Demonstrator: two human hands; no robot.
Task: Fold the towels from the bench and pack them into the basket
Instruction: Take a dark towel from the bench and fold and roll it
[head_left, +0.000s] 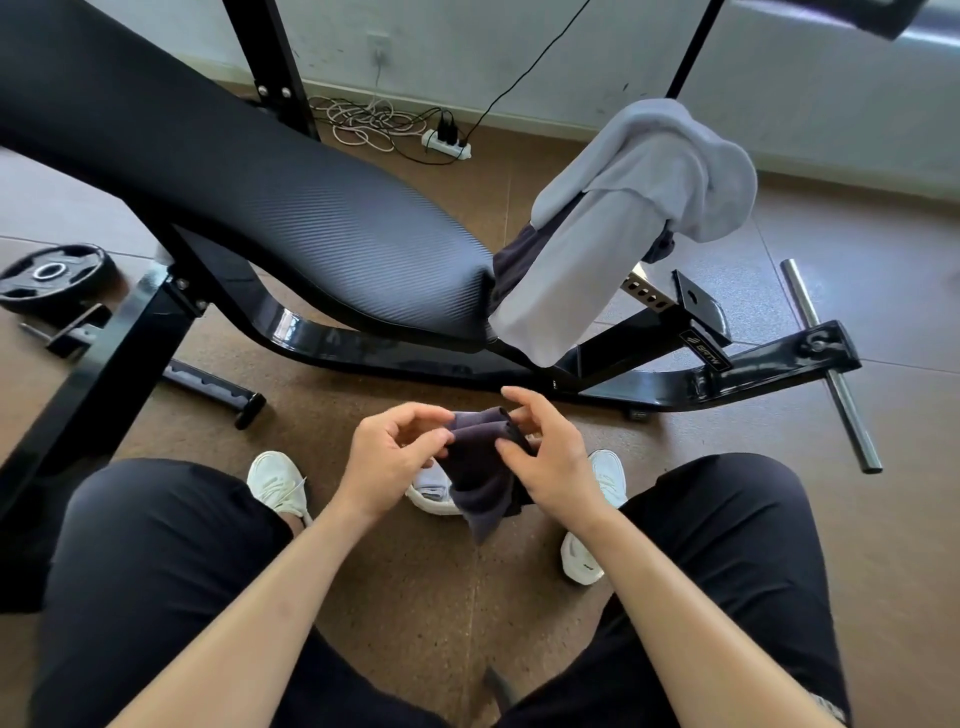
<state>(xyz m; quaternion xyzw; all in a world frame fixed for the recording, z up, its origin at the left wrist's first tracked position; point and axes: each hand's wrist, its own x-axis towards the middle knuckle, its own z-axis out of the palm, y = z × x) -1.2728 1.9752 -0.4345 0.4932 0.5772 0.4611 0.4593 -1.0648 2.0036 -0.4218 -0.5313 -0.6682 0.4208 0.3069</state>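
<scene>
A small dark purple towel (480, 478) hangs between my knees, bunched at its top. My left hand (395, 457) pinches its upper left edge with thumb and fingers. My right hand (545, 457) pinches the upper right part with thumb and fingers, the index finger raised above. A light grey towel (613, 223) is draped over the foot end of the black padded bench (291, 208). Under it a dark towel (514, 260) peeks out. No basket is in view.
The bench's black steel frame (675, 384) runs across the brown floor in front of my feet. A weight plate (52, 275) lies at the left. A power strip with tangled cables (447, 143) sits by the wall. A white object (431, 488) lies under the towel.
</scene>
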